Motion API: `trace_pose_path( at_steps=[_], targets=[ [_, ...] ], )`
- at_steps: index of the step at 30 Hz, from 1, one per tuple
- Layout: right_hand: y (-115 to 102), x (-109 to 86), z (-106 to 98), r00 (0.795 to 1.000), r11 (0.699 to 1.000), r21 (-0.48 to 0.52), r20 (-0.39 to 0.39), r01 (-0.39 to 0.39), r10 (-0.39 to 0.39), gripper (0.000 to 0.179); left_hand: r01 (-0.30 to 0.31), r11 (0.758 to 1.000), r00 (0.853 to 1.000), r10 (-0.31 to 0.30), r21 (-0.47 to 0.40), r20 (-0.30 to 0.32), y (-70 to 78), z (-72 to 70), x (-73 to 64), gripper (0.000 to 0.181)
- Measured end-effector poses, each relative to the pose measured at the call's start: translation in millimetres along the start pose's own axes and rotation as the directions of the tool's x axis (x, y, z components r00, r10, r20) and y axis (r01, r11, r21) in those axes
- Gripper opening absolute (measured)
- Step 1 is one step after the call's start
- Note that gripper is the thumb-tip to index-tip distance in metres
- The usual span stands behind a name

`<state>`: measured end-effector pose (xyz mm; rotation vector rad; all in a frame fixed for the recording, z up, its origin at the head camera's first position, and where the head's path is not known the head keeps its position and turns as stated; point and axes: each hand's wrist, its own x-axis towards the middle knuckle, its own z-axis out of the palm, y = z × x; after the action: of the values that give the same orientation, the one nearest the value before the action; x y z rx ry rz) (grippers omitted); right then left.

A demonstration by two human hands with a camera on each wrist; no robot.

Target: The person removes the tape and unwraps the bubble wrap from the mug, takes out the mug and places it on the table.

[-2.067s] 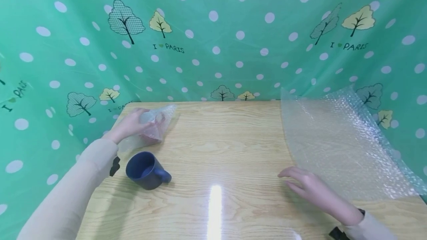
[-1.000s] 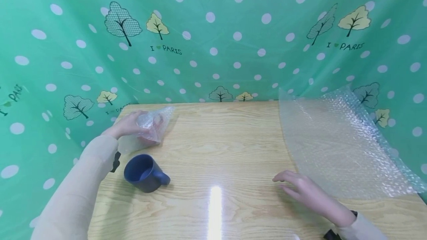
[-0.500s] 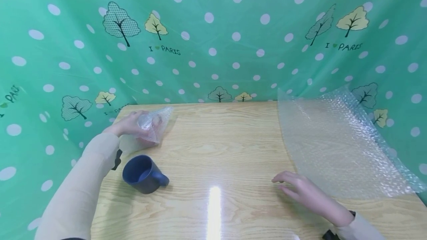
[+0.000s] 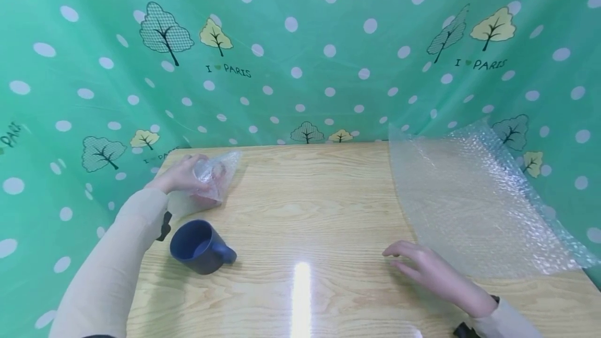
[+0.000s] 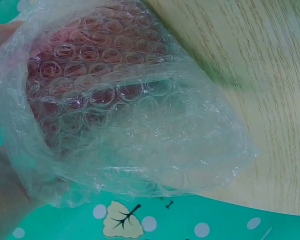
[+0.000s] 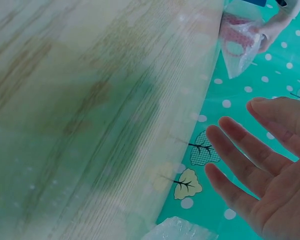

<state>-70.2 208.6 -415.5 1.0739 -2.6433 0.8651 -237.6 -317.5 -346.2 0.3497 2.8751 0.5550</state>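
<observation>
At the table's far left corner, my left hand (image 4: 180, 175) grips a reddish-pink mug (image 4: 208, 200) wrapped in bubble wrap. The left wrist view shows the clear wrap (image 5: 155, 135) in close layers over the mug, with a loose pointed end sticking out. A ring-shaped handle shows through the wrap in the right wrist view. Nearer to me, below that hand, a dark blue mug (image 4: 199, 248) stands unwrapped, its handle to the right. My right hand (image 4: 429, 270) is held over the table on the right, fingers relaxed and apart, holding nothing.
A large sheet of bubble wrap (image 4: 460, 207) lies over the right side of the table, its far edge up against the green polka-dot curtain (image 4: 300, 56). The wood-grain table (image 4: 305, 202) reflects a bright light strip near the front.
The head view has shifted slightly, so things sit a little further left in it. My left hand keeps its grip on the wrapped mug, and my right hand stays about where it was.
</observation>
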Motion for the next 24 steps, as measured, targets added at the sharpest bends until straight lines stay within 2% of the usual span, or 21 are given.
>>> trace_pose_path(
  at_steps=[5, 10, 14, 20, 24],
  targets=[
    [1.1, 0.8, 0.5, 1.0, 1.0, -0.004, -0.008, 0.007, -0.007, 0.026, 0.017, 1.0, 1.0, -0.018, 0.021, 0.012, 5.3, -2.0, -2.3, 0.085],
    [0.5, 1.5, 0.1, 0.999, 0.999, -0.007, 0.021, -0.038, 0.038, 0.025, 0.003, 0.999, 1.0, -0.003, 0.043, -0.003, 10.2, -5.8, -2.6, 0.084],
    [-0.4, 2.7, -0.8, 0.996, 0.997, -0.001, 0.052, -0.071, 0.071, 0.024, -0.022, 0.997, 1.0, 0.023, 0.072, -0.02, 17.1, -10.2, -1.9, 0.083],
    [-0.1, 6.9, -0.3, 0.996, 0.997, 0.002, 0.056, -0.073, 0.073, 0.023, -0.089, 0.986, 0.995, 0.095, 0.142, -0.04, 30.5, -16.3, 0.5, 0.08],
    [0.2, 10.8, -0.6, 0.996, 0.998, 0.017, 0.063, -0.068, 0.067, 0.024, -0.09, 0.981, 0.994, 0.099, 0.173, -0.041, 41.2, -18.4, 2.8, 0.08]
  ],
)
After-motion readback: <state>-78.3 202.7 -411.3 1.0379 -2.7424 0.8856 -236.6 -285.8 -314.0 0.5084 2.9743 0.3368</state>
